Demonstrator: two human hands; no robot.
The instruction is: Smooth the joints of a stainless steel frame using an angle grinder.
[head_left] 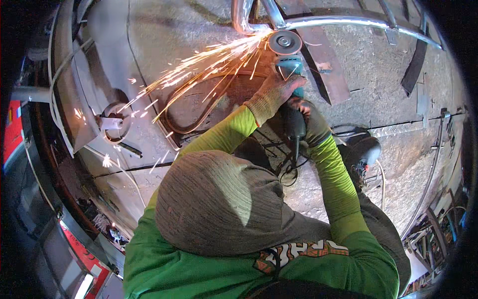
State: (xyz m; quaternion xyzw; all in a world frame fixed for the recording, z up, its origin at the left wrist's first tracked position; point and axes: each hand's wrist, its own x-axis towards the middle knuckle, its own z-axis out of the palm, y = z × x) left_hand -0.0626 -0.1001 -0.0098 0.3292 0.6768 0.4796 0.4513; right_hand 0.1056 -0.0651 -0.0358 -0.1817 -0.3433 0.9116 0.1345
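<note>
Both my gloved hands are closed on a teal and black angle grinder. My left hand grips its teal front part, and my right hand wraps round the black rear body, where the cord leaves. The grinder's round disc is at the joint of a shiny bent metal tube and a long curved tube. Bright sparks stream from there toward the lower left. Contact between disc and metal is hard to make out in the glare. Grey-brown cloth, perhaps over my raised knee, covers part of my left arm.
A looped hose or cable lies left of my hands, with a round ring beyond it. Flat metal strips rest right of the grinder. Another corded tool lies near my right forearm. Scrap pieces crowd the lower right.
</note>
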